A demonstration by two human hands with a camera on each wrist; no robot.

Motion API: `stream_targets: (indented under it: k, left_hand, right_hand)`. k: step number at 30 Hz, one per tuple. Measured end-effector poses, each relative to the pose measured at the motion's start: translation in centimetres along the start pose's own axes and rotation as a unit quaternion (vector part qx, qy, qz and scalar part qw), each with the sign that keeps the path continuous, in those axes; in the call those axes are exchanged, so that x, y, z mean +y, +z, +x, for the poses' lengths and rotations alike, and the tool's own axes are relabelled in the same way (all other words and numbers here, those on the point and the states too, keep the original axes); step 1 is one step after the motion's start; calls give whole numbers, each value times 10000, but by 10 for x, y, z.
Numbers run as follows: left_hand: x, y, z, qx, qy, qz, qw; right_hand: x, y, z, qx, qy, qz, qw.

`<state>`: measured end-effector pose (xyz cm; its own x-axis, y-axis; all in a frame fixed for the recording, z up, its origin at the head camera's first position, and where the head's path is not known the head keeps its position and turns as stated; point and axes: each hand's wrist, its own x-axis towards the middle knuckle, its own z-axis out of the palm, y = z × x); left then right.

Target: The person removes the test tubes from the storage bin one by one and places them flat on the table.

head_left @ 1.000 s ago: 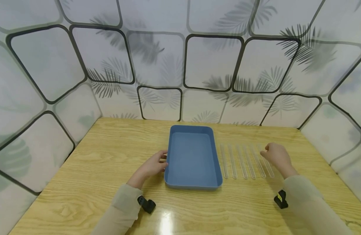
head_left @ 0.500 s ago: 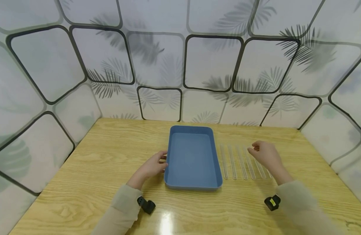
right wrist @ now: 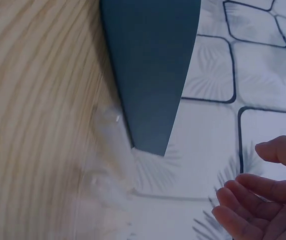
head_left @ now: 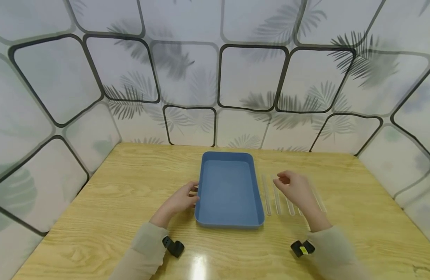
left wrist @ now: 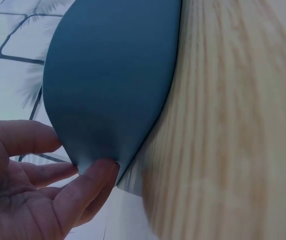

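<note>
A blue rectangular tray sits in the middle of the wooden table. My left hand is at its left side, fingertips touching the outer wall; the left wrist view shows these fingers against the tray's lower corner. Right of the tray lies a row of several slim, clear tubes, roughly parallel, with rounded near ends. Above that row hovers my right hand, holding nothing and hiding parts of some tubes. Seen from the right wrist, its fingers are loosely bent, apart from the tray and tubes.
The wood-grain table reaches back to a patterned curtain wall that also encloses both sides. Black wrist cameras sit on both sleeves. Light glares off the table's front.
My right hand has travelled left along the row, from the rightmost tubes to above those nearer the tray. The left hand, tray and tubes stay where they were.
</note>
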<state>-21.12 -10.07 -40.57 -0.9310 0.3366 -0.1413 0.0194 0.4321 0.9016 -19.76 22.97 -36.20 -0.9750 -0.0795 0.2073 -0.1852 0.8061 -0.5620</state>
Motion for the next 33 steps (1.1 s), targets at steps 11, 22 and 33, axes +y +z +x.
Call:
stream_targets:
  k: [11, 22, 33]
  left_hand:
    - [7, -3, -4, 521, 454, 1046, 9921]
    - [50, 3, -15, 1659, 1888, 2509, 9348]
    - [79, 15, -13, 2392, 2554, 3035, 8863]
  right_hand:
    - [-30, 13, -7, 278, -310, 345, 9985]
    - [-56, 14, -6, 561, -624, 459, 9954]
    - [-68, 12, -7, 967, -955, 313, 9902]
